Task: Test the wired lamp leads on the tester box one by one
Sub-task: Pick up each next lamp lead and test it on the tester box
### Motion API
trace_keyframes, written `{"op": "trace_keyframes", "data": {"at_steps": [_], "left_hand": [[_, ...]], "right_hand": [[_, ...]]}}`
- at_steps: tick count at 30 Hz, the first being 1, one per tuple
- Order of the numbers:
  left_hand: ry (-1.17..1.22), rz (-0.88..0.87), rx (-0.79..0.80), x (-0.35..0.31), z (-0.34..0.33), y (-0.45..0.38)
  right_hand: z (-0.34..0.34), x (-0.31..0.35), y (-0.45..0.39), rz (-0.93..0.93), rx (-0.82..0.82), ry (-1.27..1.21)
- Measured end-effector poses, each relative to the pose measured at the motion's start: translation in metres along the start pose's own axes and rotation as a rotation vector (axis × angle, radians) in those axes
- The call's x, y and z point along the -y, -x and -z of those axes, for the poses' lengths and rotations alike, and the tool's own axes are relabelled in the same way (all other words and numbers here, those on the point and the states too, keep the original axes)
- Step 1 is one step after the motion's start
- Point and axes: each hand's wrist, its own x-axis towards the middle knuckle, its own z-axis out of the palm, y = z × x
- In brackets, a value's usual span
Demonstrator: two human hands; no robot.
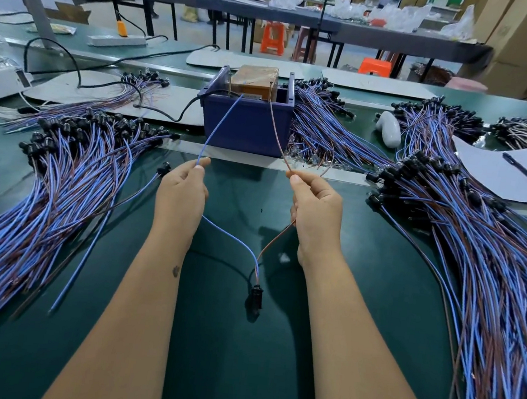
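Hands raised over a green bench, a worker offers one lamp lead to the tester box [246, 123]: the left hand [180, 195] pinches the blue wire [219, 126] between thumb and forefinger, the right hand [316, 211] pinches the brown wire [277, 132] the same way, and both strands run up and forward to the top of the box, where their tips reach two upright pins, apparently the contacts; whether metal meets metal there is too fine to tell. Holding the wires apart, one per hand, looks meant to keep the bare ends from touching each other while each finds its own pin. Behind the hands the two strands join at a small black socket [255, 297], which lies on the belt between the forearms, slack enough that nothing tugs on the tips. No glow shows from the socket at this angle, so the result of the check cannot be read. Heaps of like leads flank the worker, one pile [62, 178] on the left and a larger pile [479, 238] on the right, presumably untested and tested stock, though which is which is not evident. A pen [523, 169] rests on a sheet of paper [499, 172] at right, handy for tallying.
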Motion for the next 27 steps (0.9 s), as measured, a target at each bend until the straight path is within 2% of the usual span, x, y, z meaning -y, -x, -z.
{"op": "trace_keyframes", "data": {"at_steps": [19, 27], "left_hand": [[-0.071, -0.079, -0.056, 0.002, -0.009, -0.005], [-0.108, -0.062, -0.002, -0.001, -0.008, -0.014]], "right_hand": [[0.000, -0.001, -0.001, 0.000, 0.012, 0.059], [0.000, -0.001, 0.000, -0.004, 0.020, 0.062]]}}
